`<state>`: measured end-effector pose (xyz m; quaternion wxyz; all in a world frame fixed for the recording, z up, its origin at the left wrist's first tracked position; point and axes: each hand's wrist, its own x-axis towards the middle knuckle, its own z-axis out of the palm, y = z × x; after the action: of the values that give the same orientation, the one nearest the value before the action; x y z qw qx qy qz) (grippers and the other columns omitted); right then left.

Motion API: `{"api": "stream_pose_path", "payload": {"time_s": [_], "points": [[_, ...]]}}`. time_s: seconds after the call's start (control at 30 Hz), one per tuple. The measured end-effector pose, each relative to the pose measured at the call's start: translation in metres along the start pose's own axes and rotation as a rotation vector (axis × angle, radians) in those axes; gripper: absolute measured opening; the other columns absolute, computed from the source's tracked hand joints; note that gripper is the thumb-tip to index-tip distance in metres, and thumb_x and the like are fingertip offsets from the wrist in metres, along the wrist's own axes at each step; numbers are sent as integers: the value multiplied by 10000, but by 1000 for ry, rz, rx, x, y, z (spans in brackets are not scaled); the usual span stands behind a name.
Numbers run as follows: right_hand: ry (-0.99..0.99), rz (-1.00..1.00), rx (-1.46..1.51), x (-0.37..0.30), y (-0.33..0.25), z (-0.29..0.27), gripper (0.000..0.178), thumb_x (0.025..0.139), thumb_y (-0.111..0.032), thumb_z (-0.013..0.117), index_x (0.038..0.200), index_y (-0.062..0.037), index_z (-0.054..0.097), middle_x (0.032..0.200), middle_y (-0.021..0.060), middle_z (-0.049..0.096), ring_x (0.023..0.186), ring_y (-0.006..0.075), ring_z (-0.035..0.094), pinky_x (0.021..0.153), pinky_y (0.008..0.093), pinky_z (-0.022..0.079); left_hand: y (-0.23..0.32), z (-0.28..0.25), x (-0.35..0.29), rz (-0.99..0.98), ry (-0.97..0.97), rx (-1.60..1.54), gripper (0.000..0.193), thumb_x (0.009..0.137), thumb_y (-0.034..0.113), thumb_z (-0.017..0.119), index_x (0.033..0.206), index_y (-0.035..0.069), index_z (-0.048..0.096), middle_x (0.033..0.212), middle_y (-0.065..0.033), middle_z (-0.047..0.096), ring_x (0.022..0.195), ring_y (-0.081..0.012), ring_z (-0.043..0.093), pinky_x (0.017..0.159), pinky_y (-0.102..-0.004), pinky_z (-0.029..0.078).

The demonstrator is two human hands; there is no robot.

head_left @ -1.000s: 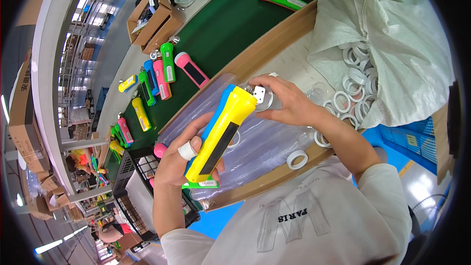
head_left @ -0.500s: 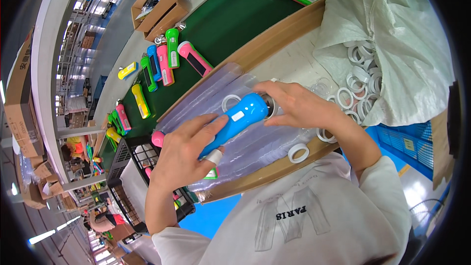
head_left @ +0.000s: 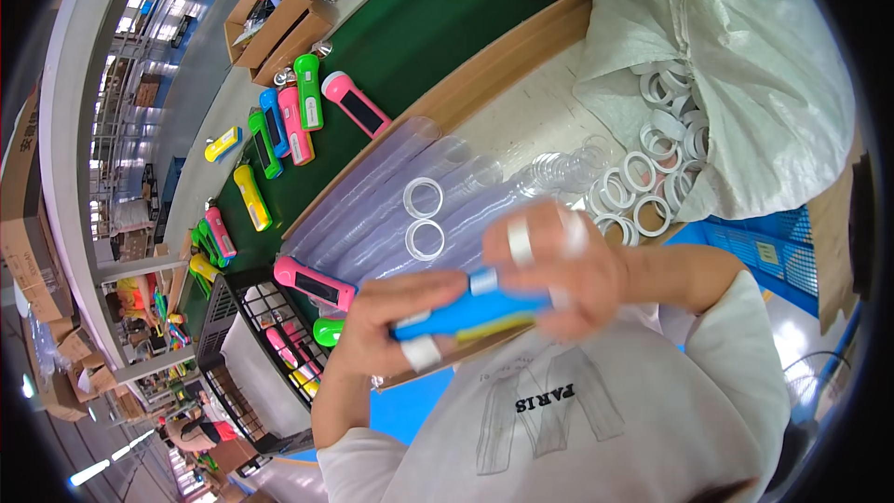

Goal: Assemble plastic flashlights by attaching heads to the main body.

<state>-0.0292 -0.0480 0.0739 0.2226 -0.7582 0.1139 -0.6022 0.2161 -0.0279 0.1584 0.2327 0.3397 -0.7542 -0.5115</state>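
My left hand (head_left: 386, 321) is closed around the body of a blue flashlight (head_left: 452, 319) with a yellow-green strip along its lower side. Around the flashlight's head end curls my right hand (head_left: 568, 270), blurred by motion; its fingers hide that end. White tape wraps a finger on each hand. Just beyond the flashlight, two white rings, a nearer ring (head_left: 426, 255) and a farther ring (head_left: 438, 184), lie on clear plastic tubes of stacked discs (head_left: 372, 214). A pink flashlight (head_left: 315, 284) sits by my left hand.
White rings (head_left: 641, 172) spill from a woven sack (head_left: 745, 112) at right. A cardboard edge (head_left: 503, 56) borders the green conveyor belt (head_left: 410, 28), which carries several coloured flashlights (head_left: 307, 93). A black crate (head_left: 228, 317) holding flashlights stands at left, a blue crate (head_left: 759, 256) at right.
Both hands have brought the blue flashlight nearer my body and turned it more level. My right hand now wraps its head end. A second white ring shows on the tubes.
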Motion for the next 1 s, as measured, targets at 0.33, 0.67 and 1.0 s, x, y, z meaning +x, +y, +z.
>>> {"api": "stream_pose_path", "payload": {"time_s": [0.33,0.67,1.0], "points": [[-97,447,162,9,20,-10,395,972,-325,485,1167,5,579,1194,184,577,1110,293,575,925,373,465,-27,26,13,231,237,583,466,665,105,791,1115,90,674,1151,-172,642,721,-247,613,632,-328,507],[88,-21,17,10,-31,-6,334,877,-330,524,841,-40,687,977,107,667,952,273,646,772,354,565,-1,13,4,8,-56,-148,451,656,55,811,1094,34,708,1160,-213,651,882,-279,674,719,-330,517],[36,922,551,10,34,-4,497,986,-465,418,1120,-21,595,1109,90,638,974,230,615,940,350,449,-21,13,15,-64,185,399,545,647,28,776,1174,108,663,1199,-144,637,986,-267,655,834,-337,528]]}}
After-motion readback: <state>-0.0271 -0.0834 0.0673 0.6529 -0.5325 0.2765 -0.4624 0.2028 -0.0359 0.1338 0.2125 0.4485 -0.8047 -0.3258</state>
